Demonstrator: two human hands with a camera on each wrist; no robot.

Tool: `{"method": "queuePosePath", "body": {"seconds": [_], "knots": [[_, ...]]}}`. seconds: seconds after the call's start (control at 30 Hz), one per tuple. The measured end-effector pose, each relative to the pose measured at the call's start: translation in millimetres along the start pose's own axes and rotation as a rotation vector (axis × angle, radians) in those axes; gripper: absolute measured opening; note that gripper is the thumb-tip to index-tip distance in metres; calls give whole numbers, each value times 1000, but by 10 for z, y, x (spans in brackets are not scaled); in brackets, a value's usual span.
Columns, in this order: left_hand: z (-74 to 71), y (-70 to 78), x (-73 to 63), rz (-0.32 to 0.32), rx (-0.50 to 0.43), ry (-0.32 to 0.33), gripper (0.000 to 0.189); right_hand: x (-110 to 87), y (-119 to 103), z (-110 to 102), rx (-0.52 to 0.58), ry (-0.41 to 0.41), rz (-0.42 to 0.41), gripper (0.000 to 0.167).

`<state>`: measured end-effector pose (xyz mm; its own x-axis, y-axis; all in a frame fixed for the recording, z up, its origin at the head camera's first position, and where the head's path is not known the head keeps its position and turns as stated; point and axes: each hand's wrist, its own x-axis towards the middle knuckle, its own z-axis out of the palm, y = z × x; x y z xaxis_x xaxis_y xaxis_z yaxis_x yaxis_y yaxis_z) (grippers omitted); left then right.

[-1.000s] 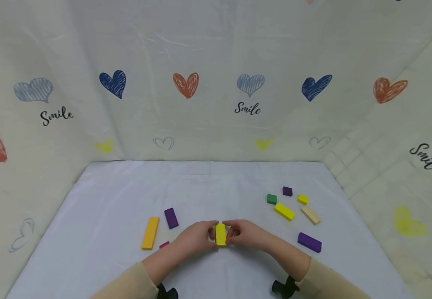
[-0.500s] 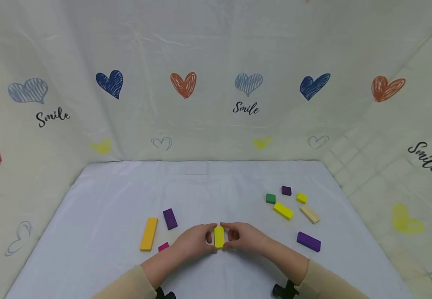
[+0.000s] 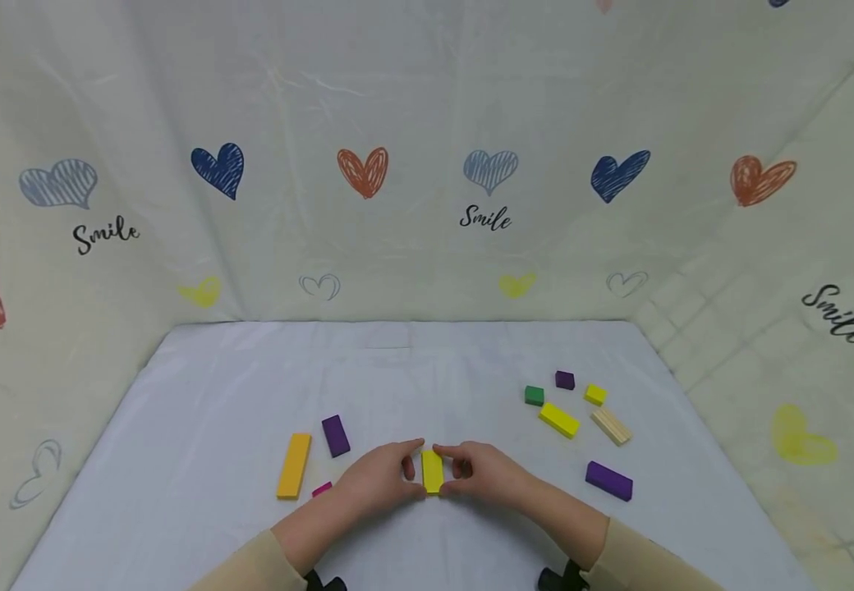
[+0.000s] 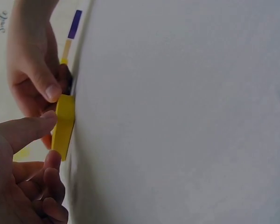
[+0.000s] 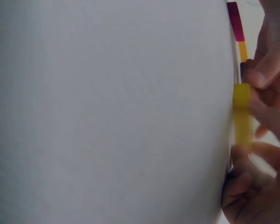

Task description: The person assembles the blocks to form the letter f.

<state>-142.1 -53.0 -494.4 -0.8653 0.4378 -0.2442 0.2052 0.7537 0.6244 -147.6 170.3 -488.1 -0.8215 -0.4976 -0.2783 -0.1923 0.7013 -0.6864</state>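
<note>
A yellow block [image 3: 432, 472] lies lengthwise between my two hands at the near middle of the cloth. My left hand [image 3: 383, 478] pinches it from the left side, index finger by the far end and thumb by the near end. From the right, my right hand [image 3: 488, 474] holds the same block, also with thumb and index finger. Both wrist views show the yellow block [image 4: 64, 126] with fingertips close against it; the exact contact of the right hand's fingers is blurred in the right wrist view.
Left of the hands lie an orange block [image 3: 294, 466], a purple block [image 3: 336, 436] and a pink block [image 3: 322, 488] partly behind the left forearm. To the right are a long purple block [image 3: 608, 481], a yellow block [image 3: 559, 419], a ridged wooden piece [image 3: 611, 426] and several small blocks.
Both hands stay at the yellow block, with only small shifts of the fingers around it. The whole head view has shifted slightly; the other blocks stay in place.
</note>
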Motion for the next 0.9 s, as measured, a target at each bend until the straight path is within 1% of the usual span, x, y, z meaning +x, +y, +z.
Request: {"method": "queuePosePath", "body": {"seconds": [0.07, 0.2, 0.4, 0.6, 0.77, 0.9], "knots": [[-44, -12, -5, -13, -13, 19, 72, 3, -4, 3, -6, 0, 10, 63], [-149, -51, -28, -19, -40, 39, 70, 3, -16, 3, -8, -1, 31, 63], [-320, -152, -101, -45, -90, 82, 68, -1, -20, 17, 6, -7, 52, 62], [-497, -306, -188, -114, -99, 139, 68, -5, -12, 27, 10, -7, 70, 63], [-678, -459, -333, -174, -98, 202, 67, -10, -24, 27, 20, -8, 77, 63], [-780, -552, -400, -224, -101, 218, 67, -10, -30, 23, 14, -5, 80, 63]]}}
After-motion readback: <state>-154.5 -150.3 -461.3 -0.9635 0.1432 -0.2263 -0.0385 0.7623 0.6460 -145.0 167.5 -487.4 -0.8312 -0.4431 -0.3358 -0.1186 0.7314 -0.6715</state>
